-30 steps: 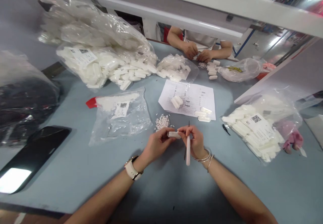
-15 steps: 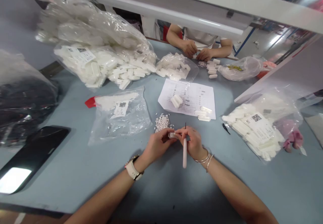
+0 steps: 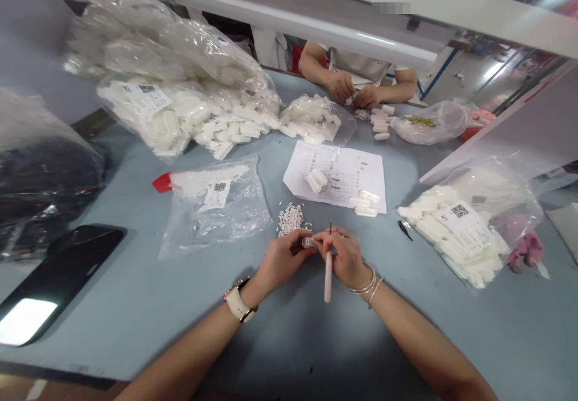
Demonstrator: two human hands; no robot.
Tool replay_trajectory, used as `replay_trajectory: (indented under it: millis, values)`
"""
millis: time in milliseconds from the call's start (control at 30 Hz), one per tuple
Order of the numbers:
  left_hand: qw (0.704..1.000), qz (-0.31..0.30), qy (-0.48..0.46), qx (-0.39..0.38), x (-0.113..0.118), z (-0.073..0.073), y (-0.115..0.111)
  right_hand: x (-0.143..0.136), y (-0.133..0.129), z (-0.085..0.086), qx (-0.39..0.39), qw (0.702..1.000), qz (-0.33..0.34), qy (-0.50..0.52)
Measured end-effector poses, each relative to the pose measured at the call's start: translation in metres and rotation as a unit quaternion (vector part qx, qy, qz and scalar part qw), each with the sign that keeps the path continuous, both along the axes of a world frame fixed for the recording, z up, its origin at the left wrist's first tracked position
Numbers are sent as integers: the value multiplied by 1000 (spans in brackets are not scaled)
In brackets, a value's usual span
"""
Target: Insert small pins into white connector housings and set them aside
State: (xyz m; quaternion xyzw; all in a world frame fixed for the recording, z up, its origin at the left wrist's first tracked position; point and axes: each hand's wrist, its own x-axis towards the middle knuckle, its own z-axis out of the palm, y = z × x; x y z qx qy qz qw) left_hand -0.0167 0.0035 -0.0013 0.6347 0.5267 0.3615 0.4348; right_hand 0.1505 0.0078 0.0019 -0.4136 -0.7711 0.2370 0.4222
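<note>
My left hand (image 3: pixel 284 261) grips a small clear-and-white plastic housing (image 3: pixel 309 242) between thumb and fingers. Against the right end of that housing rest the fingertips of my right hand (image 3: pixel 342 256). The same hand holds a thin-tipped tool with a pale pink handle (image 3: pixel 327 280), its dark tip pointing away from me and its handle toward me. Just beyond my left fingers lies a pile of tiny white pieces (image 3: pixel 291 217). A printed sheet (image 3: pixel 334 160) behind it carries several white plastic parts (image 3: pixel 316 180).
Bags of white parts stand at the back left (image 3: pixel 171 106) and right (image 3: pixel 456 226). A flat clear bag (image 3: pixel 217 208) lies left of the pile, a black phone (image 3: pixel 54 280) at far left. Across the table, a co-worker's hands (image 3: pixel 354 91) handle similar parts.
The pink handle has tilted slightly, its near end swinging a little to the left. Both hands stay in place on the small housing.
</note>
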Motion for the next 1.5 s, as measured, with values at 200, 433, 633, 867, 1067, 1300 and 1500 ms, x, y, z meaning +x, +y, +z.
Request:
replay_trajectory:
  millis: [200, 433, 633, 867, 1067, 1300, 1500]
  values:
    - [1000, -2, -2, -7, 0, 0, 0, 0, 0, -3, -21, 999, 0, 29]
    - [1000, -7, -7, -8, -1, -3, -1, -4, -1, 4, -29, 998, -28, 49]
    - [1000, -8, -14, -13, -1, -5, 0, -5, -1, 3, -42, 996, -43, 60]
    - [1000, 3, -6, -13, 0, -1, 0, -4, -1, 5, -15, 999, -32, 34]
    - [1000, 2, -4, -15, 0, -1, 0, -1, -1, 3, 25, 999, 1, -23]
    - [1000, 9, 19, -10, -1, -2, 0, -1, -1, 14, 126, 983, 38, -124]
    - [1000, 18, -3, -26, -1, -2, 1, -2, -4, 7, 126, 988, 35, -80]
